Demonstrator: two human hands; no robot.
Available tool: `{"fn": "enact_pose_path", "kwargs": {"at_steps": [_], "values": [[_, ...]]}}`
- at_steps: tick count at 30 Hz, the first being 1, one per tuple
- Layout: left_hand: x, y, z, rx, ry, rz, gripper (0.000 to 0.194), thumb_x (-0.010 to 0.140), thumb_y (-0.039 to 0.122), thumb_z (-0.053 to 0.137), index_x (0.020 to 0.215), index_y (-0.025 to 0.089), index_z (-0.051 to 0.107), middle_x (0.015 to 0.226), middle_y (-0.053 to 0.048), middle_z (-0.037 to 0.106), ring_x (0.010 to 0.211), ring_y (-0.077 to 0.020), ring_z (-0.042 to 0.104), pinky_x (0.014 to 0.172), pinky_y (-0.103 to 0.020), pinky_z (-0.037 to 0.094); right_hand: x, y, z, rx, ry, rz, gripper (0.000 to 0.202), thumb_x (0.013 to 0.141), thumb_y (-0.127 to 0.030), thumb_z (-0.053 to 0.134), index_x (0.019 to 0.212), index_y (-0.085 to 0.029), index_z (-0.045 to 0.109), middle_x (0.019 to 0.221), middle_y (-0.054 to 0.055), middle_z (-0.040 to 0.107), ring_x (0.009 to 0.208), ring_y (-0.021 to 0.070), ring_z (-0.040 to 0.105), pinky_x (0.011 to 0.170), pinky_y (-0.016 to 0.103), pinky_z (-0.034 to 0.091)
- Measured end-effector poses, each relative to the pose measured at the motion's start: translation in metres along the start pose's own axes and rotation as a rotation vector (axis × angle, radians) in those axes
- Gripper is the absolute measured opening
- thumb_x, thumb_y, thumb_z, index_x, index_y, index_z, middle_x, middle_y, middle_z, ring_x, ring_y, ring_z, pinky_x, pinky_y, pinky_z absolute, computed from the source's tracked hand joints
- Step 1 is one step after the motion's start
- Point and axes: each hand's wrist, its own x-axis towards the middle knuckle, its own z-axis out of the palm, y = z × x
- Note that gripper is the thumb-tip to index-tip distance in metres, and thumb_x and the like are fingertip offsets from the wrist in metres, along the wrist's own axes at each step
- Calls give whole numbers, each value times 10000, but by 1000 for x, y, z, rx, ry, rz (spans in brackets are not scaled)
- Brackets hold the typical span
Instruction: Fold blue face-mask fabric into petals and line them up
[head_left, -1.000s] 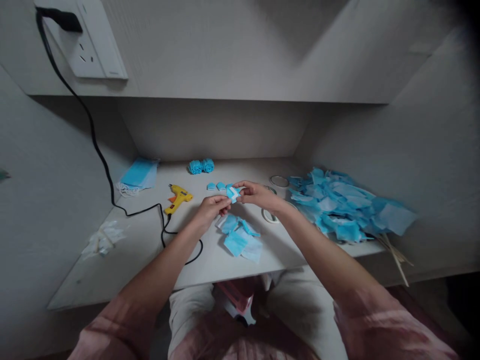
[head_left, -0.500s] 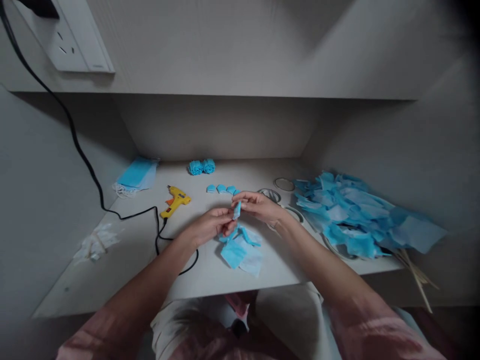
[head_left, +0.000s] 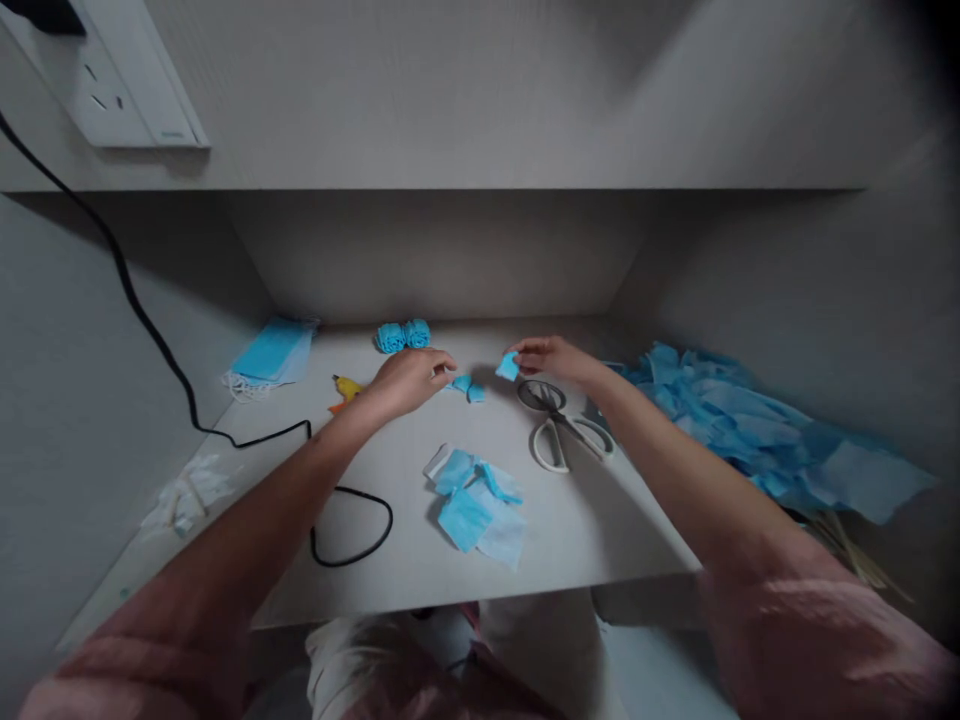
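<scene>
Scissors are lying on the desk, their blades reaching over a round ring. Just beyond them, the right hand is holding a small blue piece, its fingers gripping one edge. To the left of the scissors, the left hand is hanging with bent fingers beside small folded pieces; whether these fingers are pinching one, I cannot tell. Farther left, the yellow glue gun is showing partly behind the left arm. Loose blue scraps are lying nearer to the person than the scissors, and a big blue heap is spreading on their right.
</scene>
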Motion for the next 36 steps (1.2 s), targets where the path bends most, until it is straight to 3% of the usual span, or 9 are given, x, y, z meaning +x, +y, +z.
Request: {"fn": "enact_pose_path", "kwargs": {"at_steps": [3, 6, 10, 17, 23, 28, 32, 36], "values": [[26, -14, 35, 146, -83, 143, 256, 794, 236, 645, 1041, 201, 698, 1094, -92, 671, 1046, -272, 570, 913, -368, 381, 13, 13, 9, -96, -64, 1, 268, 709, -273, 668, 947, -151, 689, 689, 7, 652, 621, 122, 563, 605, 239, 437], [41, -23, 69, 204, -157, 171, 419, 742, 331, 724, 1137, 213, 651, 1200, -110, 617, 1136, -305, 524, 959, -401, 359, 21, 19, 19, -175, -132, -13, 267, 679, -220, 659, 934, -150, 690, 688, -5, 653, 618, 123, 560, 584, 225, 410], [54, -34, 92, 209, -192, 166, 476, 766, 433, 697, 1182, 219, 612, 1238, -111, 590, 1171, -305, 502, 965, -404, 362, 27, 23, 21, -271, -199, -23, 242, 689, -217, 642, 917, -155, 695, 684, -4, 664, 607, 131, 554, 565, 222, 381], [61, -64, 93, 159, -124, 140, 351, 841, 386, 610, 1134, 195, 633, 1193, -109, 601, 1135, -267, 524, 989, -376, 381, 51, 32, 26, -393, -188, -20, 269, 704, -176, 624, 964, -174, 693, 658, -18, 670, 587, 127, 564, 569, 211, 380], [54, -76, 90, 141, -82, 72, 466, 818, 399, 641, 1218, 165, 590, 1259, -143, 579, 1203, -291, 493, 1031, -395, 360, 74, 37, 47, -435, -81, -27, 264, 824, -214, 576, 1064, -160, 670, 749, 26, 712, 629, 141, 613, 596, 220, 412], [50, -83, 73, 84, -127, 76, 642, 782, 438, 669, 1340, 165, 504, 1347, -150, 545, 1244, -300, 486, 1046, -386, 359, 70, 31, 50, -497, 6, -94, 287, 871, -206, 555, 1136, -177, 661, 1007, 80, 721, 867, 180, 643, 772, 252, 437], [42, -97, 62, 80, -150, 71, 570, 799, 427, 642, 1288, 147, 560, 1305, -154, 586, 1215, -300, 516, 1022, -387, 382, 58, 23, 51, -520, -55, -178, 429, 798, -239, 678, 1222, -195, 629, 1208, 91, 666, 1053, 222, 616, 899, 290, 429], [40, -106, 66, 59, -94, 64, 429, 813, 362, 624, 1202, 182, 631, 1220, -120, 641, 1140, -277, 559, 994, -383, 402, 54, 17, 66, -619, -120, -294, 631, 758, -327, 739, 1327, -129, 552, 1292, 154, 616, 1181, 288, 554, 1002, 353, 384]]}}
